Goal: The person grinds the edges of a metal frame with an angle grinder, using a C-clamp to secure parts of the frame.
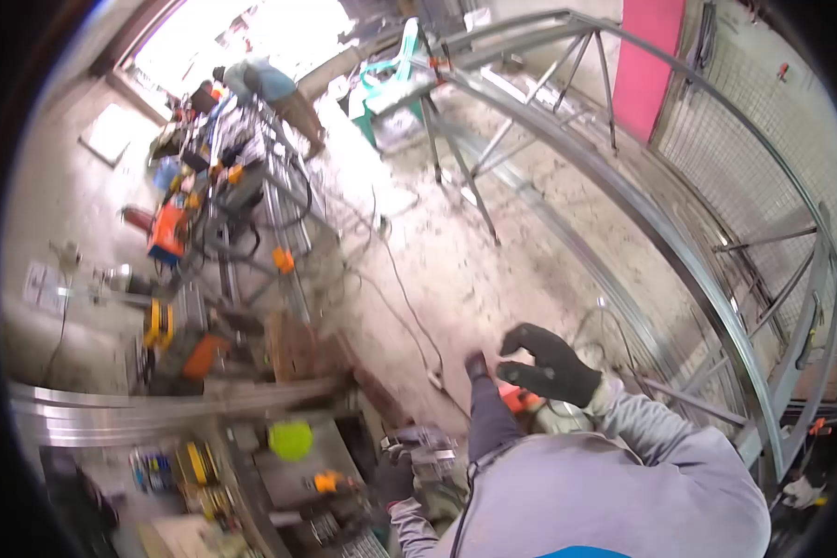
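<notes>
My right hand [556,365], in a dark glove, is held out over the floor with fingers curved. A gap shows between its thumb and fingers, and nothing is in it. Just below it is an orange object [521,398], partly hidden by my sleeve and too blurred to name. My left hand [395,476], also gloved, is low beside the workbench [288,474]. It is nearest to a blurred grey metal object [426,442]; I cannot make out whether it touches or grips it.
A large curved metal truss [660,214] spans the right side. Cables [405,302] trail over the floor. At left are a tool-laden bench with an orange machine [167,232] and long metal profiles [139,414]. Another person [284,98] bends over at the back.
</notes>
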### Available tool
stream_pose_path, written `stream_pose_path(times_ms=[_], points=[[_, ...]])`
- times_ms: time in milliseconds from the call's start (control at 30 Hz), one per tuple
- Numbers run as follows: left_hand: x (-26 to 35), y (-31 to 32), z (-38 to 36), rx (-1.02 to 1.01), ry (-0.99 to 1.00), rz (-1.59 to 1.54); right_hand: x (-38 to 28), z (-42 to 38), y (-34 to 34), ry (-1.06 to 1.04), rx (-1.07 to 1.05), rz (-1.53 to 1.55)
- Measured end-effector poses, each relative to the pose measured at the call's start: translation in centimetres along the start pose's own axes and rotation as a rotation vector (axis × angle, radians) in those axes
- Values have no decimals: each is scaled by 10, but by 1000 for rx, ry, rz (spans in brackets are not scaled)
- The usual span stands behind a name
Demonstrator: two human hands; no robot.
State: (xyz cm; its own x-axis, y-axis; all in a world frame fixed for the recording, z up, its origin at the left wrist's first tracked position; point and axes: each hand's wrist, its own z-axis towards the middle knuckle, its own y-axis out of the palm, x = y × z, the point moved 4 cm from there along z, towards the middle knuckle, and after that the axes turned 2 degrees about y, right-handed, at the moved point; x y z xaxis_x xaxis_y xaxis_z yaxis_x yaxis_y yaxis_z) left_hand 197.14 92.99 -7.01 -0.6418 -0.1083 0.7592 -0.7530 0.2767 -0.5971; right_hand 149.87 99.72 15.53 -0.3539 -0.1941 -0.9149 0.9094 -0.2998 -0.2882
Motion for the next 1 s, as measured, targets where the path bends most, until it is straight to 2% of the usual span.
stream_pose_path(times_ms=[33,100,167,233,300,367,433,467,500,533,567,633,767,800,833,900,967,1000], points=[[21,-6,56,-12,31,-2,34,18,0,96,-11,-90],[93,-5,153,-6,76,267,44,56,-8,377,77,60],[154,6,253,12,316,4,62,79,-10,393,261,239],[244,11,335,-137,428,-230,51,111,-16,432,271,214],[344,20,379,-255,314,-402,49,136,-21,409,432,129],[423,36,412,-287,379,-367,60,159,-20,348,512,149],[475,64,436,-338,432,-351,65,185,-24,351,600,115],[489,84,446,-353,471,-376,70,200,-30,349,639,122],[500,104,455,-370,510,-404,70,217,-40,225,672,-71],[511,120,461,-390,543,-311,69,235,-50,106,699,-269],[517,133,467,-407,577,-220,74,251,-60,111,738,-271],[514,167,486,-453,532,-268,94,285,-79,225,763,215],[536,203,530,-531,388,-293,140,378,-130,57,956,207],[536,213,557,-492,441,-306,162,410,-148,-9,974,72],[535,225,585,-452,494,-318,171,444,-167,4,956,154],[564,239,625,-399,441,-351,195,517,-188,34,967,216],[589,259,696,-186,1053,-69,223,597,-211,-38,1069,72],[613,258,717,-201,941,34,242,633,-216,-125,1153,-7]])
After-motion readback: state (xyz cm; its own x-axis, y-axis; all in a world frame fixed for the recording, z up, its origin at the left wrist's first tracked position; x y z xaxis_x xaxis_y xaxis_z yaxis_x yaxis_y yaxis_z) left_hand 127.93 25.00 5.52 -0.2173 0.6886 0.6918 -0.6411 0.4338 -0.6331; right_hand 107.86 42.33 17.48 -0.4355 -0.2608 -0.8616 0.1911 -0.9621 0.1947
